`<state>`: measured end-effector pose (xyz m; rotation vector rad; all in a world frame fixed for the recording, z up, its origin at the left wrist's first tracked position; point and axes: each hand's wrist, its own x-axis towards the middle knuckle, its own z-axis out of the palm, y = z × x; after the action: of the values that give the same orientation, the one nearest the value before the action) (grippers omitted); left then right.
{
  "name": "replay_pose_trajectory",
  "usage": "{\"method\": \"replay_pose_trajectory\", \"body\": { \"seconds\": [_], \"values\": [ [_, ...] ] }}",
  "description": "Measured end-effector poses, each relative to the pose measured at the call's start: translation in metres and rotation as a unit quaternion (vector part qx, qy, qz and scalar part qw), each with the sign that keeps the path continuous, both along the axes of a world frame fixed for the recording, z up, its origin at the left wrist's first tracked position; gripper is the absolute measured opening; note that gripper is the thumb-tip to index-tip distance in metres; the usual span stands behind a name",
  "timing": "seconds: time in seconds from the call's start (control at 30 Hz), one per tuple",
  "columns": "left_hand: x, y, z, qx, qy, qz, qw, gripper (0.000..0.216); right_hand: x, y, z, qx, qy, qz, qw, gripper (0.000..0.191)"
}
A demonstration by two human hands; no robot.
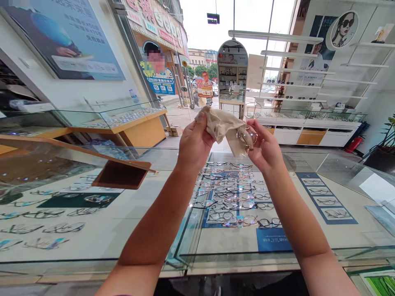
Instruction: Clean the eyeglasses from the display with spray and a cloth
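Single head-worn camera, facing forward and down across near glass counter (228,258) toward arched mirror (232,76).

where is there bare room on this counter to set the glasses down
Bare patches show between the dark green mat and the left forearm, and left of the blue leaflet, on the near side of the middle eyeglass rows. Those rows, packed between the forearms, are crowded. Both patches may lie under the glass.

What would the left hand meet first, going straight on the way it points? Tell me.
Past the cloth it holds, the left hand would probably meet the arched mirror, though depth is unclear.
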<state>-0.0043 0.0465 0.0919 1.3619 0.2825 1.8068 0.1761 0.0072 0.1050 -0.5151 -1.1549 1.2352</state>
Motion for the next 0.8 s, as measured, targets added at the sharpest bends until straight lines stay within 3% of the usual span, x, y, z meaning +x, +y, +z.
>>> {"method": "replay_pose_trajectory", "body": {
  "seconds": [0.17,0.27,0.57,0.67,0.8],
  "values": [
    [0.011,-0.023,-0.001,0.003,0.134,0.051,0.990,0.042,-0.010,-0.003,-0.006,0.068,-0.022,-0.079,0.994,0.027],
    [0.021,-0.038,-0.001,0.005,0.208,0.059,0.976,0.048,-0.020,-0.010,-0.009,0.078,-0.028,-0.083,0.993,0.021],
    [0.030,-0.038,-0.004,-0.016,0.210,-0.070,0.975,0.051,-0.022,-0.014,-0.009,0.034,-0.013,-0.044,0.998,0.026],
    [0.034,-0.040,-0.005,-0.021,0.195,-0.063,0.979,0.051,-0.023,-0.014,-0.010,0.025,-0.018,-0.042,0.999,0.026],
    [0.041,-0.042,-0.006,-0.007,0.141,0.001,0.990,0.052,-0.032,-0.018,-0.010,0.044,0.018,-0.040,0.998,0.023]
  ]
}}
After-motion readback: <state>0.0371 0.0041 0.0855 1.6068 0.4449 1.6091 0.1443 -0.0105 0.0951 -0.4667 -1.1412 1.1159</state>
